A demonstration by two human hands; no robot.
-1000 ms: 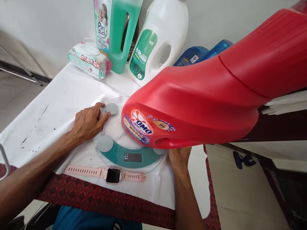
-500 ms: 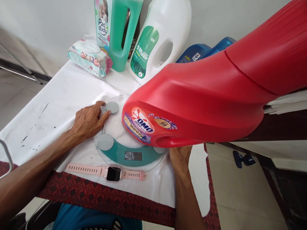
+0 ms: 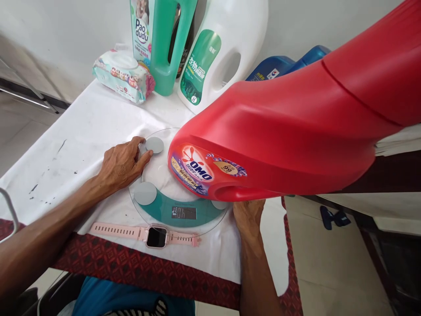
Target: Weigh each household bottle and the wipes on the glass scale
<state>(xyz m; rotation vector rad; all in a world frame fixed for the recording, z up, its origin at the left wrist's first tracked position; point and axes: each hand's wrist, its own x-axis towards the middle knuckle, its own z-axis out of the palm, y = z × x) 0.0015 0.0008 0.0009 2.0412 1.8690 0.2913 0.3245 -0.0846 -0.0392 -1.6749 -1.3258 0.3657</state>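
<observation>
A round glass bathroom scale (image 3: 184, 223) lies on a white cloth, with a teal band, grey discs and a lit display whose digits are hard to read. On it stands a large red OMO detergent bottle (image 3: 279, 145), its capped top leaning into the camera's view. My left hand (image 3: 123, 162) grips the scale's left rim, thumb over the glass beside a grey disc; the other fingertips are partly hidden. My right hand (image 3: 248, 217) is at the scale's right side; the bottle hides its fingers. A pink smartwatch (image 3: 156, 237) lies along the scale's front edge.
Along the back stand a wipes pack (image 3: 123, 74), a Paodudu bottle (image 3: 142, 33), a green bottle (image 3: 162, 79), a white detergent jug (image 3: 245, 26) and blue bottles (image 3: 271, 66). Dark slippers (image 3: 334, 218) lie on the floor at right.
The digits on the scale's display have changed. The view has shifted slightly; both hands and the red bottle keep their places at the scale.
</observation>
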